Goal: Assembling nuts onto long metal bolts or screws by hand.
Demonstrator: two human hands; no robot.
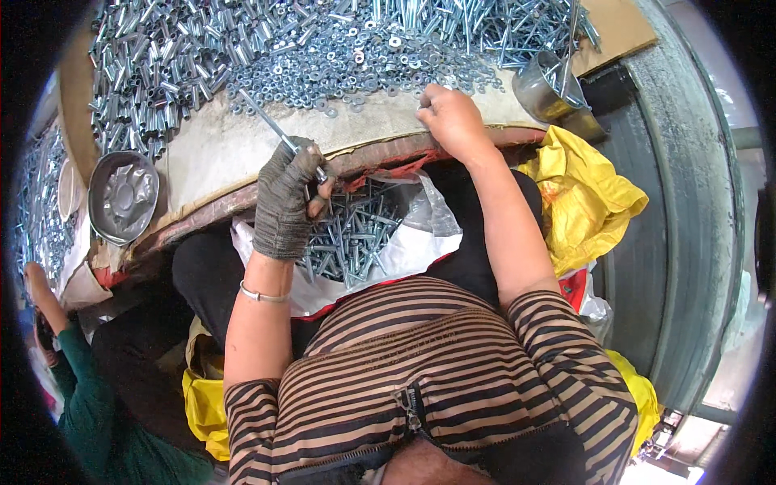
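My left hand (284, 194), in a grey knitted glove with bare fingertips, is closed around a long thin metal bolt (268, 113) that points up and left. Just below it, in my lap, a white plastic bag (432, 234) holds a heap of metal bolts (347, 238). My right hand (453, 117) is bare, its fingers pinched together at the near edge of a pile of small washers (347, 69). Whatever sits between those fingertips is too small to make out.
Metal tubes (153, 73) lie heaped at the far left, long bolts (517, 28) at the far right. A metal cup (537, 89) stands right, a round bowl (121, 198) left. Yellow sacks (586, 198) lie beside me. A co-worker's green sleeve (89, 396) shows at lower left.
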